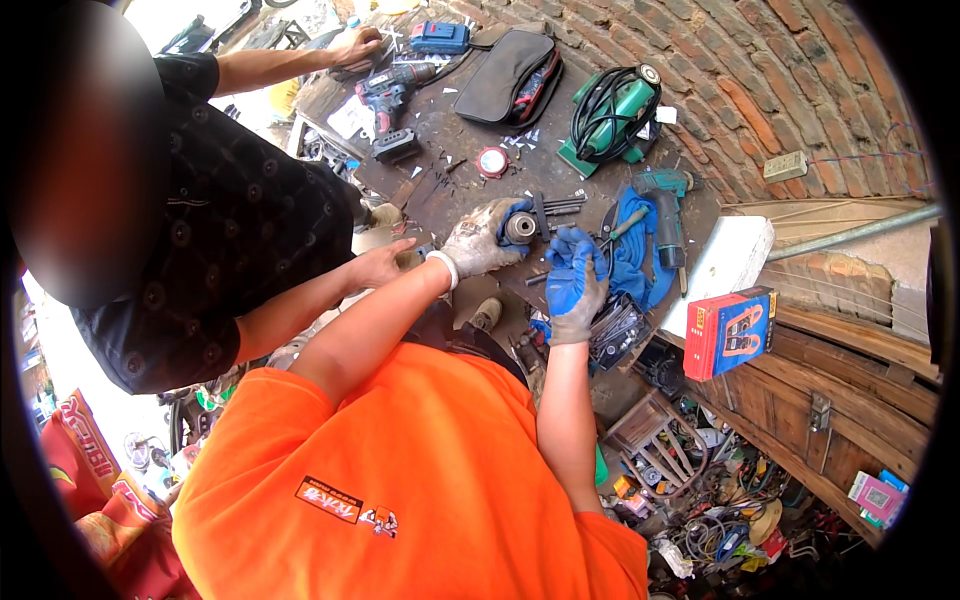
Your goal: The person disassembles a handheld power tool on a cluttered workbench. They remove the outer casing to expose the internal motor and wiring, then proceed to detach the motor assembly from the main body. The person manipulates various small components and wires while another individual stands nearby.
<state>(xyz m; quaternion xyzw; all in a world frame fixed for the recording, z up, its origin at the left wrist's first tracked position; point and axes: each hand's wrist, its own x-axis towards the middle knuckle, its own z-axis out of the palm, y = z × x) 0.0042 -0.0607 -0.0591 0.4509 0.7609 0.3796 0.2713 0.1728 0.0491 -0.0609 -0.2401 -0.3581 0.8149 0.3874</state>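
While a co-worker in a dark patterned shirt [260, 220] stands close at the left, the person in the orange shirt [390, 430] is busy over a brown table [430, 202]. I see the gloved left hand [483, 238] wrapped around a round metal part [520, 229], near the middle of the scene, its ringed face turned up. Just right of it is a dark bar [541, 215]. The right hand [575, 283], in a blue-palmed glove, is raised nearby with curled fingers; whether they pinch anything, I can't tell. Beyond it, a teal drill [669, 217] lies by a blue cloth [632, 262]. Farther off sit a green power tool [606, 118] wound with black cable and a black pouch [508, 78]
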